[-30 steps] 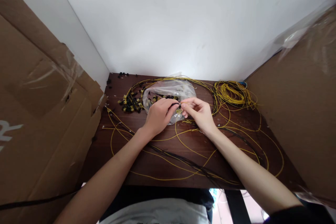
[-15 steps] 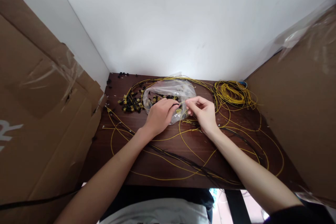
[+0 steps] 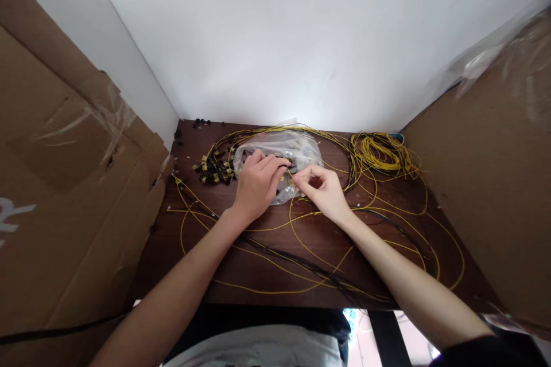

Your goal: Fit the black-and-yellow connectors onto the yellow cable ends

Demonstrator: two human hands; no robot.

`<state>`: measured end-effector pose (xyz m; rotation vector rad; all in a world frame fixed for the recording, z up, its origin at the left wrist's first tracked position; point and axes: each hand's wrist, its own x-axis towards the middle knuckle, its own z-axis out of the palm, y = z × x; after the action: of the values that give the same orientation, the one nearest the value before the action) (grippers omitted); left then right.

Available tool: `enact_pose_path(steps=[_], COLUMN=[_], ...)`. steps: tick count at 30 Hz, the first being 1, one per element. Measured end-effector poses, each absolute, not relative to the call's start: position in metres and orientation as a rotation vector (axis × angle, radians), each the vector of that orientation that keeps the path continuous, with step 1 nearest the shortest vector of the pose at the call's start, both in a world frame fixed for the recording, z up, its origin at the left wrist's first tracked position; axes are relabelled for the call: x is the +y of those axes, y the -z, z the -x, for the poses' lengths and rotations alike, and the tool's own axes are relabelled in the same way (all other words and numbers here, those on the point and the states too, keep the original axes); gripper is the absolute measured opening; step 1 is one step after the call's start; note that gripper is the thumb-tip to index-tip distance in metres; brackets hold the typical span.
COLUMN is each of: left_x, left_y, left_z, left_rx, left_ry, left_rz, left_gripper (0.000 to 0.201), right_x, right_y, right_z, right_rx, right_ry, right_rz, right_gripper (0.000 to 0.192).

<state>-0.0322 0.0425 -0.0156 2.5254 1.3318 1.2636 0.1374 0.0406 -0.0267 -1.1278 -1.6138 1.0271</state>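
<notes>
Over the clear plastic bag [image 3: 310, 152], my left hand [image 3: 257, 183] is closed, its thumb and index finger pinching a small black part that is mostly hidden by the fingers. Close beside it, my right hand [image 3: 325, 190] pinches a thin yellow wire [image 3: 291, 219] between thumb and index finger. The short wire end reaches toward the left fingertips; whether it enters the black part I cannot tell. From the right hand the wire curves down across the dark brown table [image 3: 267, 264]. Small black and yellow pieces lie in the bag, partly covered by my left hand.
Black and yellow connectors [image 3: 215, 170] lie heaped left of the bag. A coil of yellow wire [image 3: 381, 152] sits at the back right. Black wires [image 3: 301, 264] cross the front. Cardboard walls [image 3: 77, 183] flank the table, and a white panel [image 3: 275, 40] stands behind.
My right hand has moved slightly left and down, closer to the left fingertips. The left fingers have shifted a little up and are more stretched over the bag.
</notes>
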Motion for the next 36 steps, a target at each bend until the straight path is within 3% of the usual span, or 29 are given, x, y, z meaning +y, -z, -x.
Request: enact_pose_path(steps=[12,24,36], left_x=[0.045,0.047,0.049], left_y=[0.021,0.027,0.029], left_z=[0.031,0.030,0.031], left_rx=[1.196,1.194,1.202], left_ry=[-1.220,-1.214,-1.250], left_rz=[-2.610,-2.585,-2.562], left_gripper=[0.020,0.018,0.018], right_x=[0.039,0.041,0.043], right_y=[0.023,0.031,0.027], right_z=[-0.137,-0.136,-0.135], right_rx=[-1.843,-1.599,-1.358], right_ry=[-0.668,-1.057,-1.151], right_rz=[1.116,1.146,1.134], right_gripper=[0.015,0.022,0.027])
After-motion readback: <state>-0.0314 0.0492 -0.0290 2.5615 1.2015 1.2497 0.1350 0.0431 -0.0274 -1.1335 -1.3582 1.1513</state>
